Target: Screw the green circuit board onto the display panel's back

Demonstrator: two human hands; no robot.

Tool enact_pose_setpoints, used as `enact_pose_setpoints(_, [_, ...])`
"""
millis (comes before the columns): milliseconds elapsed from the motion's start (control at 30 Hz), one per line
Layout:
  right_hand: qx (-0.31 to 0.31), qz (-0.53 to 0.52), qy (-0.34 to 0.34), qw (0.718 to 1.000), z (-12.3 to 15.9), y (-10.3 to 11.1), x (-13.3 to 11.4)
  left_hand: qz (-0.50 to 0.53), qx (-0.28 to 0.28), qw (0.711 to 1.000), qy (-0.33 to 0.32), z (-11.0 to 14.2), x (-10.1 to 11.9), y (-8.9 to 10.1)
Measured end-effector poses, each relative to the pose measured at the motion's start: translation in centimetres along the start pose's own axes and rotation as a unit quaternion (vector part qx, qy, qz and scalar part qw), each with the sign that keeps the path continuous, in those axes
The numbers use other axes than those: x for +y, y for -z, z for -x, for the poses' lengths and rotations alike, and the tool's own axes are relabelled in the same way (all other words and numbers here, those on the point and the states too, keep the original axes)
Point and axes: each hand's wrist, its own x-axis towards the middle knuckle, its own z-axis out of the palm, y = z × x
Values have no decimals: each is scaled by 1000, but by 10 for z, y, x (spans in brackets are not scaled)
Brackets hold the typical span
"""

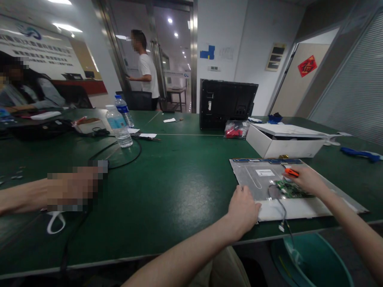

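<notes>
White label [265,172] on flat panel [248,177]: print too small for reading | panel: on surface [179,167], right, long axis left-right, blue strip [254,160] toward far | right hand [308,181]: closed around orange tool [291,172] | left hand [243,207]: touches panel's left edge, gripping I cannot tell

L hand [243,209] palm-down; R hand [308,181] curled.

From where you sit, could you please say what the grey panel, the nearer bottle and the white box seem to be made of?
Grey panel: probably sheet metal, satin finish, from its flat, even grey surface. Nearer bottle: likely clear, glossy plastic; it is transparent with highlights. White box: perhaps matte cardboard, given its plain, flat sides.
</notes>
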Motion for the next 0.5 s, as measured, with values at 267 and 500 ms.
enact_pose_setpoints(267, [-56, 48, 48, 996, 9, -8, -14, 4, 7, 1000, -8, -19, 17, -11])
enact_pose_setpoints(500, [-65, 59, 76, 993, 16, -12, -15, 27, 1, 999, -28, -35, 29, -18])
